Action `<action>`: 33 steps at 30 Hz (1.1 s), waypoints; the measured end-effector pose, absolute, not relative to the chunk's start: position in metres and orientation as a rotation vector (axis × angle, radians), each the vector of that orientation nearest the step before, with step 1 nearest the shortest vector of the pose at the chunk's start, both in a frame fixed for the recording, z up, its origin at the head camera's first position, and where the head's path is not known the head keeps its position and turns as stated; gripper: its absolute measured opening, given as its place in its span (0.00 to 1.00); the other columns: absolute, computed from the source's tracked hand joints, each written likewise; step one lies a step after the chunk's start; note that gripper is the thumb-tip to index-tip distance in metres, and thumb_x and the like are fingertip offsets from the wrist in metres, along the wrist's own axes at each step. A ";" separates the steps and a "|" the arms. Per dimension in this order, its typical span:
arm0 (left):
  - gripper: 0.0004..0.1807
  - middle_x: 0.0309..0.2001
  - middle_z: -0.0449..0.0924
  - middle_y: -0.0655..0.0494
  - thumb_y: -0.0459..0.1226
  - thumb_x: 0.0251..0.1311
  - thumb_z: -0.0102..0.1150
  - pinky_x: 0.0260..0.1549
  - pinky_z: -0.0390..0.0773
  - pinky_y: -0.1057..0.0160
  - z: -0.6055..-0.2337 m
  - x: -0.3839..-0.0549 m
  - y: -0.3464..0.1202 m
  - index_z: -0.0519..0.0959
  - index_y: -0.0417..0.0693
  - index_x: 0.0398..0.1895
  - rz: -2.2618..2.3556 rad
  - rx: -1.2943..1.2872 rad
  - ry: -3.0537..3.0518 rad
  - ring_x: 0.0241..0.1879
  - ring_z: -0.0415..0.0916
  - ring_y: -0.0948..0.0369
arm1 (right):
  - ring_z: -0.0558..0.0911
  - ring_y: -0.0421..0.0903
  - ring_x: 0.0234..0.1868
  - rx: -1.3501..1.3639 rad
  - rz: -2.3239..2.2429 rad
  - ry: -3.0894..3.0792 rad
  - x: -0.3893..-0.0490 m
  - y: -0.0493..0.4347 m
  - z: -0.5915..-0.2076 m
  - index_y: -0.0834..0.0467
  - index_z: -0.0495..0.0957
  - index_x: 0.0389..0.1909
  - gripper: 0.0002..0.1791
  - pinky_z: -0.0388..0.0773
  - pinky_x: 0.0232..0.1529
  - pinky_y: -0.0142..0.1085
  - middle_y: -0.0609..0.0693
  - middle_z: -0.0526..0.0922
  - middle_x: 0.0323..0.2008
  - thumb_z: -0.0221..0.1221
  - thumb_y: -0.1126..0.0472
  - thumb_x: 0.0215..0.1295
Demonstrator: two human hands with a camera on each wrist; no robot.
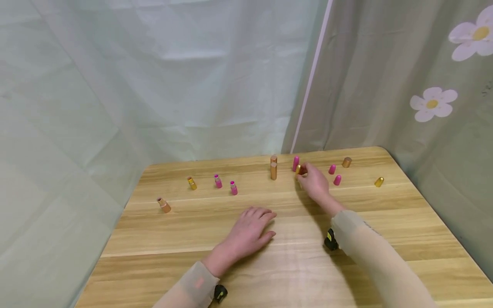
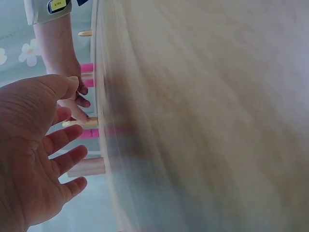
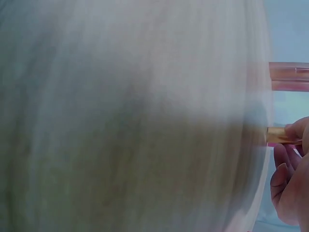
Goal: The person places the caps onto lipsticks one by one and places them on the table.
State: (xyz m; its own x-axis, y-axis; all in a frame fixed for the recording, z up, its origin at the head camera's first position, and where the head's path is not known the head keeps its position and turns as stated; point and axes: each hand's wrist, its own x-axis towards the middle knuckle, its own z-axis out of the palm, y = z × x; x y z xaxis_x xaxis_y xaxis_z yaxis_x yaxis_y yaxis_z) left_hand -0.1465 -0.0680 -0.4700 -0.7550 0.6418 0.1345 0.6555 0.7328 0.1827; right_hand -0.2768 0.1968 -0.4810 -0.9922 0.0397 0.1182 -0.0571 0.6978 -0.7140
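My right hand point(image 1: 315, 183) pinches a gold lipstick tube point(image 1: 298, 169) with a rounded top, between thumb and fingers. In the right wrist view that gold tube point(image 3: 276, 136) is upright, its lower end right at the table surface. Just behind it stands a pink lipstick tube point(image 1: 295, 163), and left of that are two copper lipstick tubes point(image 1: 273, 171), one behind the other. My left hand point(image 1: 248, 231) is low over the middle of the table, palm down, fingers relaxed and holding nothing. Its fingers point(image 2: 67, 162) are spread in the left wrist view.
Capless lipstick bases lie to the left: copper point(image 1: 164, 205), gold point(image 1: 192, 183) and two pink ones point(image 1: 233, 188). Toward the right lie two pink caps point(image 1: 337, 180), a copper cap point(image 1: 347, 162) and a gold cap point(image 1: 379, 182). Curtains point(image 1: 231, 85) hang behind the wooden table point(image 1: 154, 239).
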 end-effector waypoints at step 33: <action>0.33 0.70 0.71 0.54 0.53 0.72 0.58 0.68 0.67 0.50 -0.460 -0.146 -0.061 0.68 0.52 0.75 -0.312 -1.188 -2.899 0.69 0.68 0.54 | 0.81 0.59 0.47 -0.166 1.058 -2.639 -0.217 0.346 -0.440 0.65 0.74 0.64 0.25 0.72 0.38 0.42 0.63 0.82 0.55 0.52 0.52 0.77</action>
State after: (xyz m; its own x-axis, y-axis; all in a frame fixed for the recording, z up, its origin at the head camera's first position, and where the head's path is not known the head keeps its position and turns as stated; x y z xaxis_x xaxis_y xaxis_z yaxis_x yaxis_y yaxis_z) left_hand -0.1458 -0.0613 -0.4597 -0.7150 0.6957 0.0684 0.6944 0.6954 0.1850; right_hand -0.2167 0.3464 -0.4398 -0.9505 0.2133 0.2259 -0.0018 0.7232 -0.6906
